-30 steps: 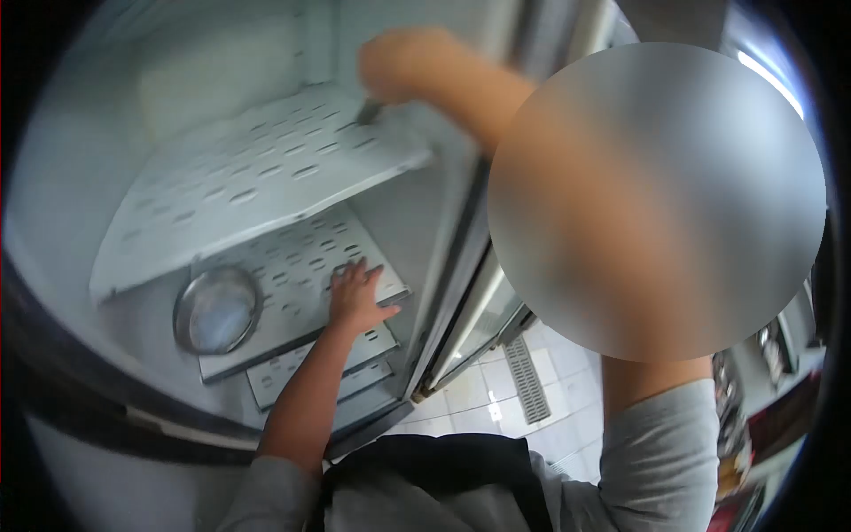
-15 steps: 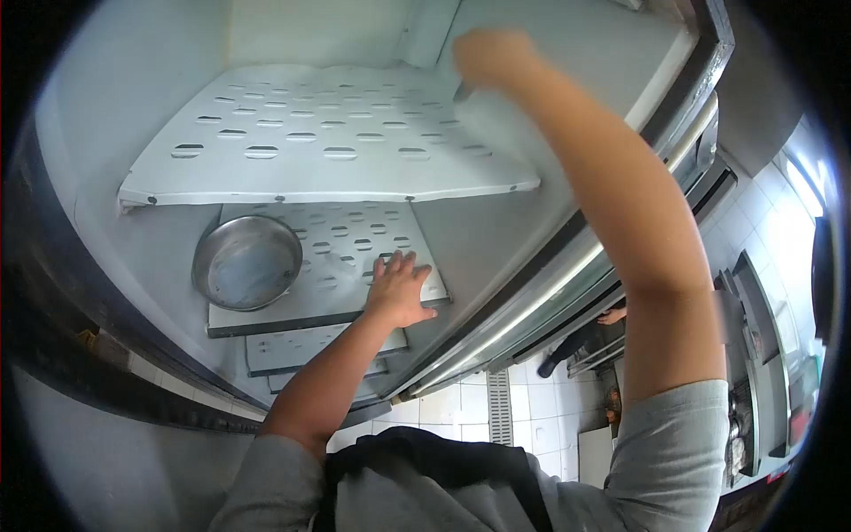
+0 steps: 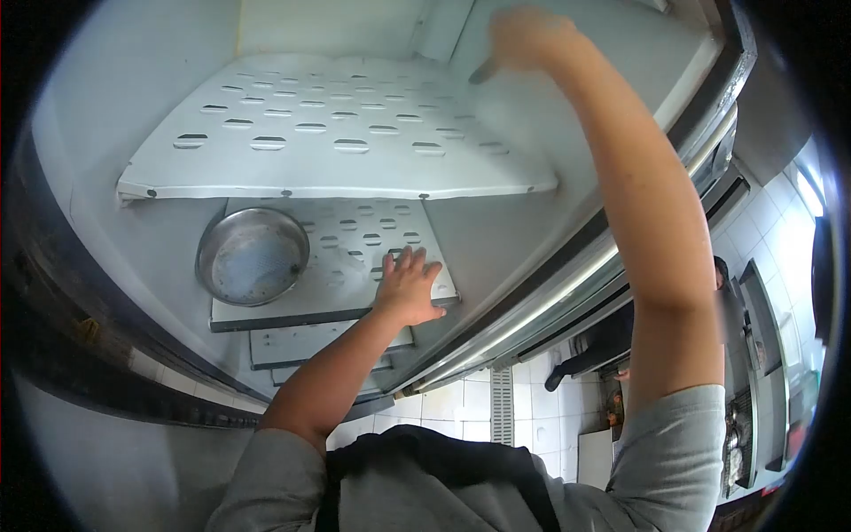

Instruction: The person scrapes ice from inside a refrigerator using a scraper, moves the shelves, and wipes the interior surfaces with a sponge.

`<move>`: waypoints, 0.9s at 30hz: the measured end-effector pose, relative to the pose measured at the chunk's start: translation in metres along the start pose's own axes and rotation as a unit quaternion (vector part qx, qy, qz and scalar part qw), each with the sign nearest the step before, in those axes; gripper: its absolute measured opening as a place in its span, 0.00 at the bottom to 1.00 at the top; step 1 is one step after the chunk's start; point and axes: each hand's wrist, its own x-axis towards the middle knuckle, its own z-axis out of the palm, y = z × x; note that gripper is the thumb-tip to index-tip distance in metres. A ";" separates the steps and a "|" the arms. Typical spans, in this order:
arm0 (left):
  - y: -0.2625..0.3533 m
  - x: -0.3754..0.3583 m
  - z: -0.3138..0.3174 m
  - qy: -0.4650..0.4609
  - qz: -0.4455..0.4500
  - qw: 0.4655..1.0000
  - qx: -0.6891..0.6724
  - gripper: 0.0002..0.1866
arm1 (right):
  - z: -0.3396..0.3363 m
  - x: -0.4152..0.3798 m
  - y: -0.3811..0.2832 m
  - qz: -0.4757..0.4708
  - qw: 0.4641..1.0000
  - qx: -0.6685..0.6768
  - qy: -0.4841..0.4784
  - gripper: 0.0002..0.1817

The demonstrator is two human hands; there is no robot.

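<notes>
Inside an upright cabinet, my left hand rests with spread fingers on the lower slotted shelf, near its right end. A round metal bowl stands on the same shelf, to the left of that hand, with some cloudy residue or liquid at its bottom. My right hand is raised near the cabinet's right wall, above the upper slotted shelf. Its fingers are closed and blurred round a small dark object, which I cannot make out.
Another slotted shelf lies lower down. The cabinet's metal door edge runs along the right. Beyond it are a tiled floor with a drain grate, a person in dark clothes and a rack at the far right.
My right hand has moved slightly up and to the right. My left hand stays spread on the shelf. The view has shifted slightly, and more of the other person shows.
</notes>
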 end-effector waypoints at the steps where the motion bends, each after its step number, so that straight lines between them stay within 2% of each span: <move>1: 0.000 0.001 -0.001 0.002 -0.001 1.000 0.001 0.42 | -0.004 0.001 -0.002 -0.005 0.999 -0.028 -0.020 0.17; 2: -0.001 0.003 -0.003 0.000 -0.001 1.000 0.002 0.42 | -0.008 0.004 -0.003 -0.010 0.998 -0.056 -0.036 0.16; 5: 0.003 -0.002 -0.002 -0.005 0.000 1.000 -0.002 0.41 | 0.061 0.043 -0.015 0.008 0.990 -0.030 0.137 0.13; 8: -0.002 0.001 -0.005 0.013 -0.002 1.000 0.000 0.40 | 0.080 0.073 -0.027 0.020 0.981 0.050 0.188 0.14; 11: 0.002 -0.001 0.002 0.016 0.002 1.000 -0.001 0.40 | 0.043 0.075 -0.008 -0.046 0.995 0.038 0.082 0.15; 14: -0.002 0.001 0.003 0.025 -0.004 1.000 -0.004 0.40 | 0.008 0.048 -0.016 -0.030 0.994 -0.087 -0.062 0.15; 16: -0.002 0.001 0.001 0.006 -0.003 1.000 -0.006 0.40 | 0.059 0.068 -0.014 0.008 0.994 -0.023 0.110 0.14; 18: -0.003 0.001 -0.003 0.004 -0.003 1.000 -0.005 0.40 | 0.068 0.086 -0.009 0.013 0.988 0.009 0.154 0.14; 20: -0.001 -0.001 -0.005 0.006 0.006 1.000 0.002 0.40 | 0.044 0.086 0.001 -0.006 0.998 0.011 0.058 0.16; 21: -0.001 -0.002 -0.003 0.008 0.005 1.000 0.001 0.40 | 0.033 0.080 0.003 -0.009 0.999 0.003 0.049 0.16; 23: -0.002 -0.001 0.001 0.015 0.002 1.000 0.000 0.40 | 0.014 0.060 0.001 -0.017 0.999 -0.015 0.034 0.26; 25: 0.000 0.001 0.001 0.011 0.000 1.000 0.001 0.40 | 0.013 0.063 0.005 -0.019 0.999 -0.045 -0.006 0.17; 26: -0.001 0.000 0.000 0.007 -0.001 1.000 0.003 0.40 | 0.017 0.066 0.004 -0.020 0.998 -0.057 -0.026 0.16; 27: -0.003 0.001 0.000 0.007 -0.002 1.000 0.006 0.40 | 0.030 0.070 0.000 0.011 1.000 -0.017 0.016 0.16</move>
